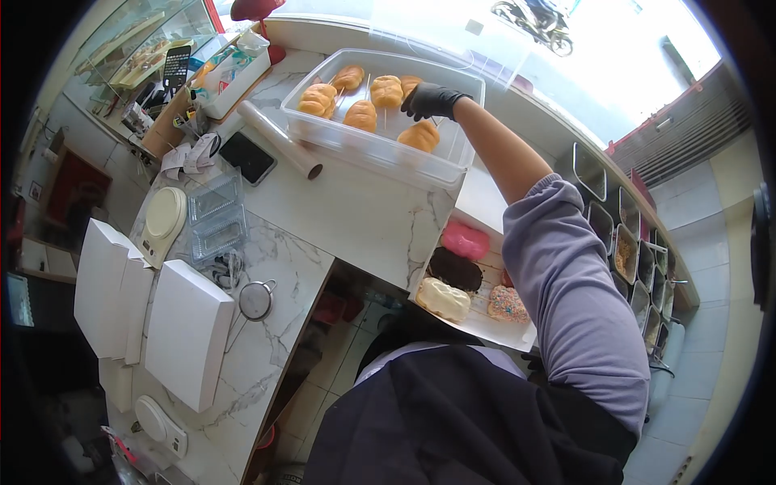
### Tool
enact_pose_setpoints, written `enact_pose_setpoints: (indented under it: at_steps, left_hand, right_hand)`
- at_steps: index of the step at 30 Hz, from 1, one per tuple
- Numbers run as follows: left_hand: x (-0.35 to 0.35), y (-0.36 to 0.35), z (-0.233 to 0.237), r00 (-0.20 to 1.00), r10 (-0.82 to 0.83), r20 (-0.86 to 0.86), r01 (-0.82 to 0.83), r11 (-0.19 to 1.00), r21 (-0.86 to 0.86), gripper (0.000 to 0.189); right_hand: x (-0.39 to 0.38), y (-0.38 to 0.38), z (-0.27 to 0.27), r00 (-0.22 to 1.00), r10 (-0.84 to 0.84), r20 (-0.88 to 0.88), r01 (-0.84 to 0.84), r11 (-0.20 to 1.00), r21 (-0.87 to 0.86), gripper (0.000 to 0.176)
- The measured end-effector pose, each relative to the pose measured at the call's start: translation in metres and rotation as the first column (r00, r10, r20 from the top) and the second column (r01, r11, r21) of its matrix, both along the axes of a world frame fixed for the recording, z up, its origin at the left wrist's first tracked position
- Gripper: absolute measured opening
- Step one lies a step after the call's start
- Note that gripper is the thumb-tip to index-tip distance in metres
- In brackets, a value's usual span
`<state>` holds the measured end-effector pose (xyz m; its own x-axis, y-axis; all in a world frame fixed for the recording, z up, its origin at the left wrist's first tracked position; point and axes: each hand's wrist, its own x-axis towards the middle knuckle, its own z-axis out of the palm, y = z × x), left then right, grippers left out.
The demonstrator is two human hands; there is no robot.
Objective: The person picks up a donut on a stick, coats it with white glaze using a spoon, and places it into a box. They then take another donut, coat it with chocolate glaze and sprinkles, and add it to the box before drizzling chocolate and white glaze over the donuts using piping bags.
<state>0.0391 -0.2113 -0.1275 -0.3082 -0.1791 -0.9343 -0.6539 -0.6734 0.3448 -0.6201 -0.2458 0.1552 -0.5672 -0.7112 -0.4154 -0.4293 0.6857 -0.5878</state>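
L side: cardboard-type roll [279, 141] lies just beside clear tub [323, 133]; tub sits at far edge of counter, plain buns [316, 99] in it w/ thin sticks among them.

R hand [432, 101], gloved, is inside tub at its R end, btwn far bun [410, 83] and near bun [419, 137]. Fingers bent down, close together; can't tell if they pinch anything. Best handling, my view: light hold on bun's sides, no palm pressure, soft crust dents easily; mind sticks; lift straight up, well clear of rim.

R & nearer: open white box [501, 338] w/ pink bun [465, 240], dark bun [455, 269], cream bun [444, 299], sprinkled bun [508, 305]. Sleeve [558, 259] passes over box's R side; keep it high, toppings prob. smear.

Hidden: far bun partly behind glove, fingertip contact unclear; reddish item in box cut off by sleeve. Dark shape [533, 361] at box's near R corner, poss. L hand; its grip can't be told.
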Motion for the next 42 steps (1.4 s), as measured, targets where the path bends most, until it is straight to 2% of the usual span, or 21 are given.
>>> enact_pose_setpoints:
  at_steps: [1,3,6,7,10,11,15,16,18,21,22,24,25,28,30,32,34,36,38,39,42]
  left_hand:
    - [0.001,0.001,0.0,1.0,0.0,0.001,0.0,1.0,0.001,0.069]
    - [0.002,0.0,0.0,1.0,-0.006,0.004,0.006,1.0,-0.001,0.068]
    - [0.003,0.0,-0.001,1.0,-0.017,0.004,0.017,1.0,-0.003,0.068]
    - [0.003,0.0,-0.002,1.0,-0.023,0.005,0.023,1.0,-0.003,0.067]
    - [0.001,-0.001,-0.005,0.999,-0.05,0.003,0.05,0.999,-0.009,0.067]
    - [0.001,-0.002,-0.005,0.998,-0.062,0.002,0.062,0.998,-0.012,0.067]
    - [-0.003,-0.003,-0.007,0.992,-0.127,-0.004,0.127,0.991,-0.037,0.066]
    - [-0.004,-0.003,-0.007,0.989,-0.151,-0.007,0.15,0.988,-0.047,0.065]
    - [-0.009,-0.007,-0.009,0.97,-0.242,-0.02,0.239,0.967,-0.088,0.065]
    - [-0.025,-0.013,-0.008,0.894,-0.445,-0.052,0.429,0.884,-0.185,0.064]
    - [-0.033,-0.016,-0.003,0.86,-0.501,-0.094,0.473,0.853,-0.22,0.064]
    - [-0.062,-0.019,0.044,0.8,-0.56,-0.218,0.501,0.822,-0.273,0.064]
    - [-0.083,-0.018,0.084,0.769,-0.57,-0.288,0.5,0.818,-0.285,0.054]
    - [-0.138,-0.017,0.19,0.664,-0.599,-0.447,0.542,0.798,-0.264,0.041]
    - [-0.166,-0.015,0.23,0.561,-0.656,-0.505,0.596,0.743,-0.304,0.038]
    - [-0.201,-0.008,0.255,0.33,-0.794,-0.511,0.58,0.597,-0.554,0.031]
    - [-0.236,0.01,0.279,0.202,-0.794,-0.574,0.59,0.566,-0.575,0.028]
    - [-0.262,0.041,0.291,0.101,-0.725,-0.681,0.508,0.626,-0.592,0.032]
    - [-0.28,0.081,0.293,-0.027,-0.699,-0.714,0.352,0.662,-0.662,0.042]
    - [-0.287,0.099,0.292,-0.105,-0.743,-0.661,0.288,0.613,-0.736,0.045]
    - [-0.295,0.146,0.286,-0.193,-0.695,-0.692,0.355,0.608,-0.71,0.039]
  right_hand:
    - [-0.001,0.005,0.001,0.974,0.198,-0.113,-0.183,0.974,0.13,0.039]
    - [0.008,0.02,0.008,0.774,0.584,-0.244,-0.456,0.782,0.425,0.055]
    - [0.028,0.05,0.006,0.71,0.578,-0.402,-0.447,0.811,0.377,0.06]
    - [0.032,0.057,0.005,0.631,0.583,-0.512,-0.464,0.812,0.353,0.066]
    - [0.021,0.064,-0.003,0.71,0.466,-0.528,-0.356,0.884,0.301,0.059]
    - [0.018,0.066,-0.001,0.723,0.453,-0.521,-0.37,0.891,0.262,0.043]
    - [0.018,0.067,0.021,0.651,0.445,-0.615,-0.345,0.895,0.283,0.022]
    - [0.021,0.067,0.025,0.621,0.407,-0.67,-0.352,0.908,0.225,0.021]
    - [0.027,0.066,0.035,0.557,0.316,-0.768,-0.371,0.922,0.11,0.02]
    - [0.041,0.072,0.052,0.371,0.163,-0.914,-0.389,0.921,0.007,0.021]
    - [0.043,0.077,0.055,0.426,0.083,-0.901,-0.39,0.915,-0.1,0.022]
    - [0.051,0.091,0.066,0.532,-0.071,-0.844,-0.368,0.878,-0.306,0.025]
    - [0.059,0.1,0.072,0.655,-0.118,-0.746,-0.315,0.855,-0.412,0.026]
    - [0.104,0.14,0.09,0.912,-0.243,-0.33,-0.037,0.753,-0.657,0.029]
    - [0.135,0.17,0.095,0.994,-0.111,0.026,0.087,0.589,-0.803,0.035]
    - [0.177,0.207,0.102,0.931,-0.095,0.351,0.35,0.495,-0.795,0.037]
    - [0.215,0.243,0.1,0.775,-0.031,0.631,0.592,0.385,-0.708,0.042]
    - [0.255,0.267,0.087,0.701,-0.003,0.713,0.698,0.204,-0.686,0.044]
    - [0.284,0.291,0.07,0.633,0.037,0.773,0.768,0.093,-0.634,0.045]
    - [0.299,0.301,0.064,0.605,-0.051,0.795,0.796,0.076,-0.601,0.045]
    - [0.334,0.331,0.058,0.526,-0.339,0.78,0.846,0.11,-0.522,0.041]
